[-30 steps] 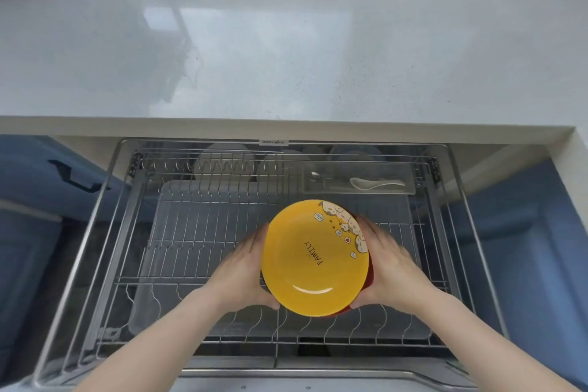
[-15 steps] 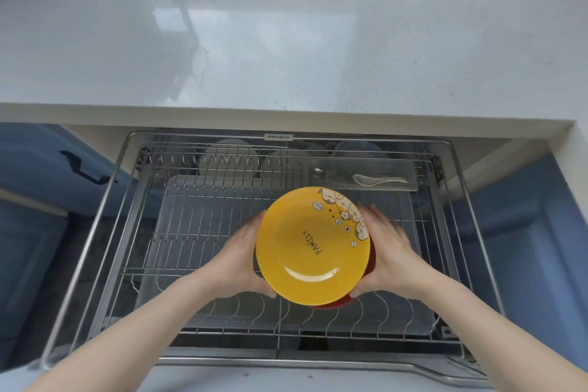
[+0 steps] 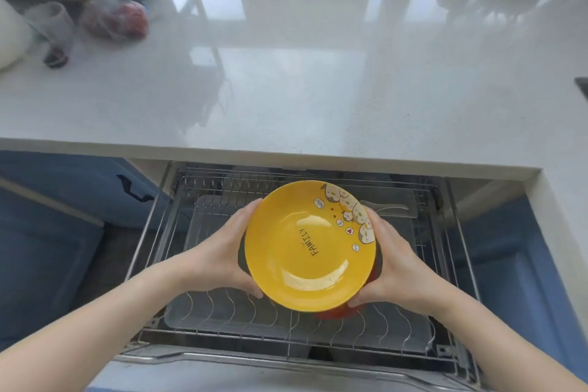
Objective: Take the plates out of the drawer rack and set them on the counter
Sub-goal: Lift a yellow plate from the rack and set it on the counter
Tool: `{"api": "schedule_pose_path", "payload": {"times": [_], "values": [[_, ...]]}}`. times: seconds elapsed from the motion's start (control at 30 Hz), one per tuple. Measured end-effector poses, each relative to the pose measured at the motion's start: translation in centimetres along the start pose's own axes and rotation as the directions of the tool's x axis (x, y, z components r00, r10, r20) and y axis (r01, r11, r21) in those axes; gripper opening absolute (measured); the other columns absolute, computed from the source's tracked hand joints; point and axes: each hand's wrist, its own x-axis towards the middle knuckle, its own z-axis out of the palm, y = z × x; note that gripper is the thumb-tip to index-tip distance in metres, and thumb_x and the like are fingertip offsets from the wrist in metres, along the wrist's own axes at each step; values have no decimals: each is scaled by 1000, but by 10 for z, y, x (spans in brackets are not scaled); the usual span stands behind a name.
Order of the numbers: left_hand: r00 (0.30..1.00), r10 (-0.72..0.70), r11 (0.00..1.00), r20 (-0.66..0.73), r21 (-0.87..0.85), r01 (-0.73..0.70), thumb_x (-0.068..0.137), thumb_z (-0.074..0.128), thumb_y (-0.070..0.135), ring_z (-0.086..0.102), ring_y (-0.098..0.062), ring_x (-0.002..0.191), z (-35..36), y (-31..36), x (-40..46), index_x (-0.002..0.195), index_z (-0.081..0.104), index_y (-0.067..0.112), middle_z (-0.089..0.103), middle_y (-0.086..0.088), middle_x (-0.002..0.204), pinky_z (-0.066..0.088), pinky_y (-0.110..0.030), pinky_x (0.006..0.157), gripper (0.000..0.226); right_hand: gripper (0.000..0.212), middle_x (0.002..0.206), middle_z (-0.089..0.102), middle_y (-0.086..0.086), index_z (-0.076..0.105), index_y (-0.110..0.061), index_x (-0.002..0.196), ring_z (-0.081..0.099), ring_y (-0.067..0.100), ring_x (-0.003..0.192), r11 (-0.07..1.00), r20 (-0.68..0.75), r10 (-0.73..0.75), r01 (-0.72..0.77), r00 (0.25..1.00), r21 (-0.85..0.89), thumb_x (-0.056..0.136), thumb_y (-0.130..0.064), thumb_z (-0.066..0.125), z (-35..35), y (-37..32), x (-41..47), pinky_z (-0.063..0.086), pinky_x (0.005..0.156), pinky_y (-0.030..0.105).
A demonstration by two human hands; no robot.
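Observation:
A yellow plate (image 3: pixel 310 247) with cartoon chicks and the word FAMILY faces up, held above the open wire drawer rack (image 3: pixel 222 315). A red plate (image 3: pixel 334 314) is stacked under it, showing only as a sliver at the lower edge. My left hand (image 3: pixel 222 256) grips the stack's left rim and my right hand (image 3: pixel 393 259) grips its right rim. The white counter (image 3: pixel 302 89) stretches beyond the drawer.
On the counter's far left stand a clear glass (image 3: pixel 52 32), a bag with something red (image 3: pixel 116 21) and a white object (image 3: pixel 9 38). A white spoon (image 3: pixel 389 208) lies in the rack's rear tray. Blue cabinet fronts (image 3: pixel 47 264) flank the drawer.
Both hands have raised the plate stack higher above the rack, and my view has tilted up, showing much more of the counter.

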Motion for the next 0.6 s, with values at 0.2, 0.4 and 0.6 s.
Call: {"api": "schedule_pose_path", "payload": {"times": [0.2,0.4,0.6], "values": [[995,40,999,-95,-1,-40,54,93,35,11,9,138,-56,53,2,148,-6,46,5,34,149,15,-22,113,137,134,147,28,-31,12,-49,148,21,0,142,998,-21,-59,58,998,-35,41,-52,94,-63,-47,26,23,118,52],[990,-11,999,-144,33,16,54,93,37,9,-2,144,-98,66,36,149,-11,43,1,25,156,15,-29,118,141,134,147,30,-25,10,-47,147,26,4,139,989,19,-44,46,999,-143,38,-59,87,-100,-60,86,24,116,51],[986,-46,999,-159,1,47,56,93,32,14,-4,141,-127,49,68,150,-7,41,6,22,155,18,-34,119,137,126,142,32,-24,13,-47,145,23,4,138,969,24,-59,63,998,-239,42,-56,86,-104,-58,145,17,117,40]]}}
